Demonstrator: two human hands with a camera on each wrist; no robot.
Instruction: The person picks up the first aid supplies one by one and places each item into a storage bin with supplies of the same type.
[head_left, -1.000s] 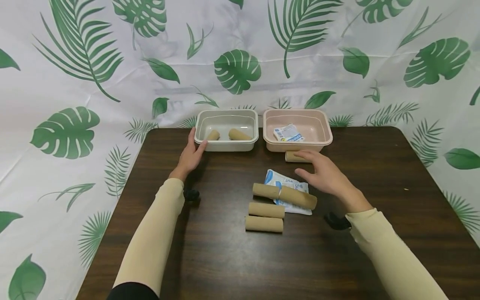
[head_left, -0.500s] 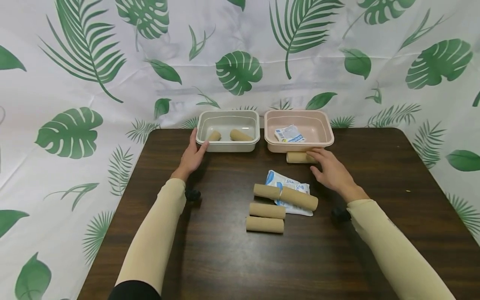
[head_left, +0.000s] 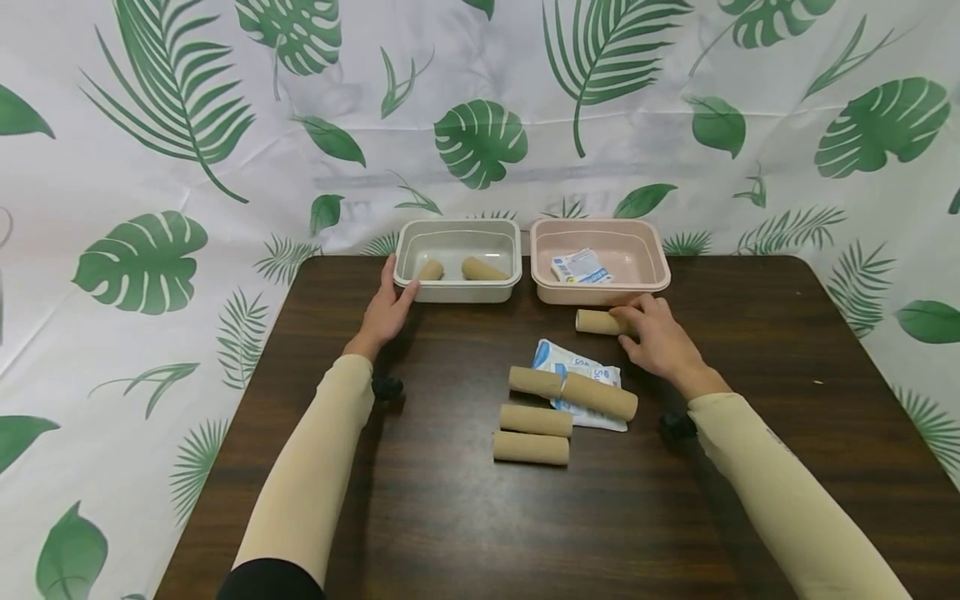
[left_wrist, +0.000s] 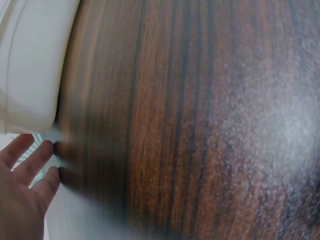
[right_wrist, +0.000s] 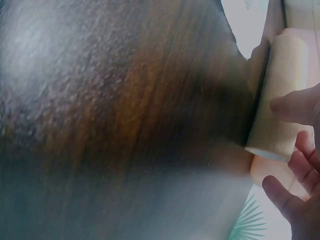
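At the front of the pink box [head_left: 588,296], my right hand [head_left: 660,342] pinches one end of a cardboard tube [head_left: 596,322]. In the right wrist view the thumb lies on the tube [right_wrist: 280,95], with other fingers at its far side. My left hand [head_left: 384,317] rests against the left corner of the grey box [head_left: 465,293], its fingers fairly straight in the left wrist view. Two cardboard tubes [head_left: 483,270] lie inside that box. Several more tubes [head_left: 536,420] lie on the table, some of them across blue and white packets [head_left: 600,418].
Inside the pink box lies a blue and white packet [head_left: 582,267]. Both boxes stand side by side at the far edge of the dark wood table [head_left: 450,517]. Behind them hangs a white cloth [head_left: 405,150] with green leaves.
My right hand has come down onto the tube by the pink box and taken hold of its right end. The tube has shifted slightly away from the box. My left hand stays at the grey box.
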